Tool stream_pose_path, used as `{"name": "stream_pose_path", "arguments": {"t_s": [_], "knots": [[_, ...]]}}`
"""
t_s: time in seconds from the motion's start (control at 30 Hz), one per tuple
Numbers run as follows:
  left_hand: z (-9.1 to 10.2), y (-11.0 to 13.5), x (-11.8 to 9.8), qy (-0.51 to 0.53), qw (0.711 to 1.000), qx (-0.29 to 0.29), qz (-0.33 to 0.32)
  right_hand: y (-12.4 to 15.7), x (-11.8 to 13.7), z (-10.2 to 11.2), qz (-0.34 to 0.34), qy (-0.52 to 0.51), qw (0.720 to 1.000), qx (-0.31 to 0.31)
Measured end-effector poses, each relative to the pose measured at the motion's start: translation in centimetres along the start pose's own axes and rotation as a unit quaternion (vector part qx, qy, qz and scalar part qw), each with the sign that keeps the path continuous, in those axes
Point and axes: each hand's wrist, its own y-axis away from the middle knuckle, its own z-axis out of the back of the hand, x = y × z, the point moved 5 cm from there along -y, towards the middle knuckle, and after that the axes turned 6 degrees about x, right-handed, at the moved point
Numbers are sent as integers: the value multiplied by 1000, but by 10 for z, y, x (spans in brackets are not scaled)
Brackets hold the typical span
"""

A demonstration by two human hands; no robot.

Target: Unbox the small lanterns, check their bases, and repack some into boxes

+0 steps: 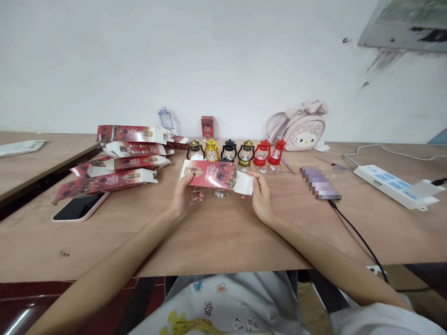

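Observation:
A red printed cardboard box [213,175] is held up over the table between both hands, with a white end flap open on its right. My left hand [182,193] grips its left end, thumb on top and fingers underneath. At the other end, my right hand [260,195] pinches the box by the white flap. Behind it stands a row of small lanterns: a bronze one [195,150], a gold one [211,150], a black one [229,150] and a red one [261,152] among them. Small clear pieces with white figures [221,194] lie below and behind the box.
Several similar red boxes [129,163] are piled at left, beside a phone [82,207]. A small upright box [207,128], a clear bottle [165,118] and a pink bag [305,132] stand by the wall. Rightward lie a pixelated phone [319,182] with cable and a power strip [394,186].

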Motion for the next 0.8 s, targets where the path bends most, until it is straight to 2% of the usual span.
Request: {"name": "stream_pose_path", "arguments": {"t_s": [0.07,0.17,0.3,0.37,0.53,0.67,0.8], "knots": [[0,0,-1,2,1000,2,-9,-1,-5,0,8,49,999,8],[-2,1,1,5,1000,8,0,0,1,0,61,149,987,10],[-4,3,4,1,1000,10,26,10,27,1,162,314,935,-38],[-5,3,4,-1,1000,4,30,16,39,-2,215,356,909,-46],[-5,2,0,-13,1000,1,2,28,55,-10,327,342,881,-20],[-5,3,1,-18,1000,3,-10,33,63,-9,374,320,870,-16],[-3,4,4,-17,1000,-20,-5,39,68,-11,407,332,851,-16]]}}
